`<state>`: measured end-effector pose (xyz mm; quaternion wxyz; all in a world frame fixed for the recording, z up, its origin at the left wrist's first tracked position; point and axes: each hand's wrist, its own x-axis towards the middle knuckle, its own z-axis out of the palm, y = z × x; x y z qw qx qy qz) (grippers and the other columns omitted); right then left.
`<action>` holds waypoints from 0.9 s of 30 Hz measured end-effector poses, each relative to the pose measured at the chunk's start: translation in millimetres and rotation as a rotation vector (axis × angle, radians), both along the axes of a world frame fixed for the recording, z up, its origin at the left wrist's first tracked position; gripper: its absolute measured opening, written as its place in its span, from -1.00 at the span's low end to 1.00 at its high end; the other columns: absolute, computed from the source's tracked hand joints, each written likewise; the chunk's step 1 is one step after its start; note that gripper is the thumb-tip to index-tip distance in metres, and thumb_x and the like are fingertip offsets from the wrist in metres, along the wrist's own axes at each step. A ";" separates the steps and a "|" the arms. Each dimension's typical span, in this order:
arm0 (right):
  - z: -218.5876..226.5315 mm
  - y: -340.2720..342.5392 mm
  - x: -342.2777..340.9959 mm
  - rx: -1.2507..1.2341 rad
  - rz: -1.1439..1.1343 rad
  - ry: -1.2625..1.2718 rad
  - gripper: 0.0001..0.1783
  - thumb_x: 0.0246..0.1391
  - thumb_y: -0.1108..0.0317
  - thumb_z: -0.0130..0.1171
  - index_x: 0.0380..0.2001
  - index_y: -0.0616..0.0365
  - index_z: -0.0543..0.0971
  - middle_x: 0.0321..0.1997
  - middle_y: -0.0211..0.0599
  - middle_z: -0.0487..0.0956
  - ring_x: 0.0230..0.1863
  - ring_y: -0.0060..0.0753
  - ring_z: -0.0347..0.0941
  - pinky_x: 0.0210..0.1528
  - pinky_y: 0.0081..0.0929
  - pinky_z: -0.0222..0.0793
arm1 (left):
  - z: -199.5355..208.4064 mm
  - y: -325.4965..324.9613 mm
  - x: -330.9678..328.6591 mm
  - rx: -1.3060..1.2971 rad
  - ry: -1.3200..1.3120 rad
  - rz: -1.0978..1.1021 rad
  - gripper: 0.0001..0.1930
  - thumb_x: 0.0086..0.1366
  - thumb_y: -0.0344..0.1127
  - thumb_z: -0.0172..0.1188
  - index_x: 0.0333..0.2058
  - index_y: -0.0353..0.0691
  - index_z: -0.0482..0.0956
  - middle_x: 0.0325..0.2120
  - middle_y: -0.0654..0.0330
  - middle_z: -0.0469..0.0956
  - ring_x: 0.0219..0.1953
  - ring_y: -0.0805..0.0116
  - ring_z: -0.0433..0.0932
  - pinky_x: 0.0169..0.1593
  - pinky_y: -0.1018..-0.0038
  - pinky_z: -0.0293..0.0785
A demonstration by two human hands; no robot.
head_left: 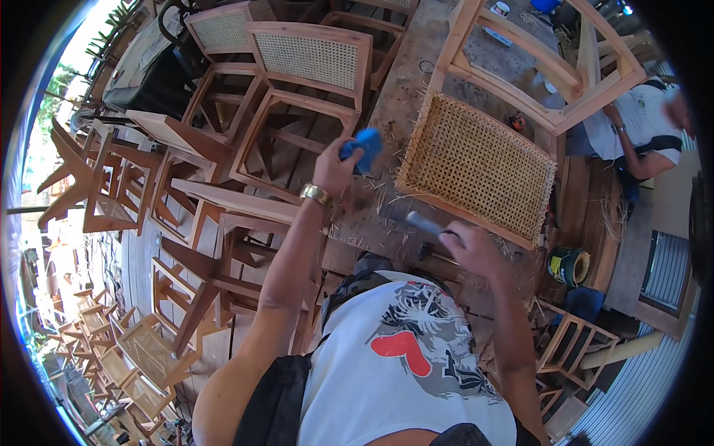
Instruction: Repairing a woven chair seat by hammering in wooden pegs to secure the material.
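Note:
My left hand (336,169), with a gold band at its wrist, is raised over the left edge of the workbench (394,93). Its fingers are closed on a small bright blue object (368,151) whose kind I cannot make out. Low over the bench's near side, my right hand (474,250) grips a grey rod-like tool (424,223); blur hides its exact kind. Just beyond that tool lies a wooden chair part with a woven cane panel (480,167), its strands fraying at the edges. The chair's bare wooden frame (513,97) extends past the panel.
Several wooden chairs, one with a cane back (309,59), crowd the left side. Cane scraps litter the bench. A tape measure (518,121) lies beyond the panel. At right are a dark green bucket (565,266) and another person (643,126).

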<state>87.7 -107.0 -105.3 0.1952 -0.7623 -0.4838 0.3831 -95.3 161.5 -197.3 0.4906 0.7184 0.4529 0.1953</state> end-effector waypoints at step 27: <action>15.7 -61.7 -26.3 -0.086 -0.577 -0.022 -0.67 0.00 0.35 0.26 -0.19 0.28 0.48 -0.28 -0.07 0.60 -0.19 -0.19 0.58 -0.14 -0.32 0.43 | 35.6 -96.6 42.3 0.499 -0.324 -0.858 -0.49 0.00 -0.23 0.39 -0.07 -0.27 0.47 -0.09 -0.05 0.49 -0.06 -0.08 0.48 0.00 0.13 0.41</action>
